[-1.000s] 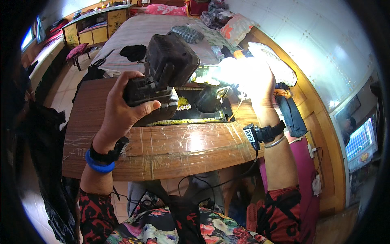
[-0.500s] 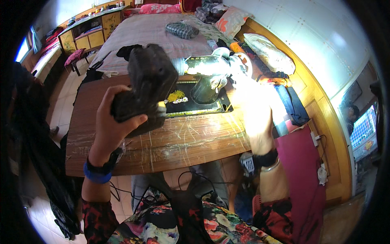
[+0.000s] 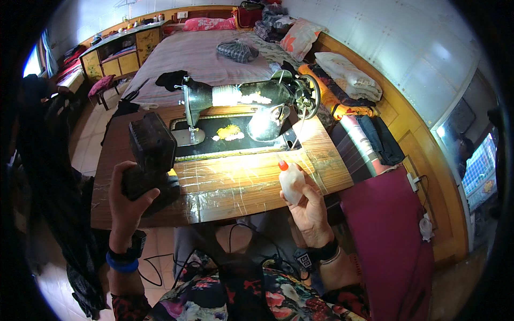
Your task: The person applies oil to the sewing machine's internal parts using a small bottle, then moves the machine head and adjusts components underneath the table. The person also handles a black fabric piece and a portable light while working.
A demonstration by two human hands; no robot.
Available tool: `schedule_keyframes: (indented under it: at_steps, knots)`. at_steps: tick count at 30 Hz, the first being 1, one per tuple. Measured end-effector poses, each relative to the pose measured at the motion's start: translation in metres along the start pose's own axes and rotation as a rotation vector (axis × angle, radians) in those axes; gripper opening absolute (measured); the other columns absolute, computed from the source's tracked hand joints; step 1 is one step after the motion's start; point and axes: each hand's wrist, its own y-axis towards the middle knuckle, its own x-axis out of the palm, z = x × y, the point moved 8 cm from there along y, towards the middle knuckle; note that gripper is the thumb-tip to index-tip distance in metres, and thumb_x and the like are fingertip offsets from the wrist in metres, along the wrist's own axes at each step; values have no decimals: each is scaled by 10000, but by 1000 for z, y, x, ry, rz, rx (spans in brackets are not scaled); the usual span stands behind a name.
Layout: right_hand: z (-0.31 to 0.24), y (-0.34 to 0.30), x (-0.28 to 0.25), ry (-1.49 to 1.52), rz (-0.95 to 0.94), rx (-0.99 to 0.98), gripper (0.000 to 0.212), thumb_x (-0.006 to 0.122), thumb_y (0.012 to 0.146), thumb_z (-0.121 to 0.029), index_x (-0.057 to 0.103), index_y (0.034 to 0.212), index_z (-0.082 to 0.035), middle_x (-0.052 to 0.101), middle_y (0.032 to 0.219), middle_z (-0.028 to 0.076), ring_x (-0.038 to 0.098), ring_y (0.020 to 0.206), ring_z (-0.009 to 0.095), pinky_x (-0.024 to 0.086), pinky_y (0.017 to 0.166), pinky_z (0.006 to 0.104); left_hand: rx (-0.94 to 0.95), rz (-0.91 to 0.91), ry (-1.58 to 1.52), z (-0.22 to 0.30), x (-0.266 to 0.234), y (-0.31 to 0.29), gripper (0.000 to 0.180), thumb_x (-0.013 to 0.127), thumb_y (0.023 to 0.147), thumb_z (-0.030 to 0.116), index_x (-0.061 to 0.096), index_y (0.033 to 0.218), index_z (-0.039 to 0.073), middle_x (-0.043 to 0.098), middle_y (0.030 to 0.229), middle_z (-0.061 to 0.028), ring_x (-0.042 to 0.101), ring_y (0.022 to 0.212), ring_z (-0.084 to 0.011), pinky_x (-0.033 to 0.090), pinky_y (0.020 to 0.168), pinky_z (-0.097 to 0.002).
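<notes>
Gripping a black device point(image 3: 152, 142) at centre left, the left hand point(image 3: 127, 200) stays well apart from the right hand point(image 3: 311, 216), which clasps a red-tipped bottle point(image 3: 292, 186) right of centre. The streaked wood-grain table point(image 3: 230, 200), brightly lit mid-frame, bears a sewing machine point(image 3: 227, 96) at upper centre. Behind spreads a bed point(image 3: 193, 51); a cabinet point(image 3: 128, 49) stands upper left, maroon cloth point(image 3: 385, 224) lower right.

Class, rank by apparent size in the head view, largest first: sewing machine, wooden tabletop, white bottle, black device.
1. Wooden tabletop
2. Sewing machine and black device: too close to rank, the device being nearer the camera
3. White bottle
</notes>
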Motion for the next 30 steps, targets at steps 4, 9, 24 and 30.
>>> schedule_keyframes:
  at_steps: [4,9,24,30]
  knots:
    - [-18,10,4,26,12,-113,447,617,941,-178,593,1381,-98,600,1333,57,585,1156,208,530,837,375,114,1,-16,18,7,7,614,828,720,-14,538,1252,89,601,1082,-56,636,988,-167,539,849,-315]
    - [-64,53,29,104,-268,-181,456,468,1056,-188,459,1461,21,520,1467,139,485,1368,261,361,1186,386,269,-72,-61,53,47,36,608,857,718,8,547,1236,81,622,1071,-68,643,987,-163,537,854,-314]
    - [-194,155,65,-752,28,-745,209,688,916,20,653,1120,-5,739,1073,108,713,957,189,584,845,322,311,-398,-201,41,163,97,567,916,753,124,521,1155,63,649,1001,-54,633,899,-119,528,805,-273]
    - [-199,176,82,-1207,67,-1018,187,809,830,-93,698,981,-82,763,941,62,733,822,166,599,765,303,185,-397,-243,17,153,91,585,900,763,105,495,1184,67,646,1041,-79,652,939,-136,559,806,-297]
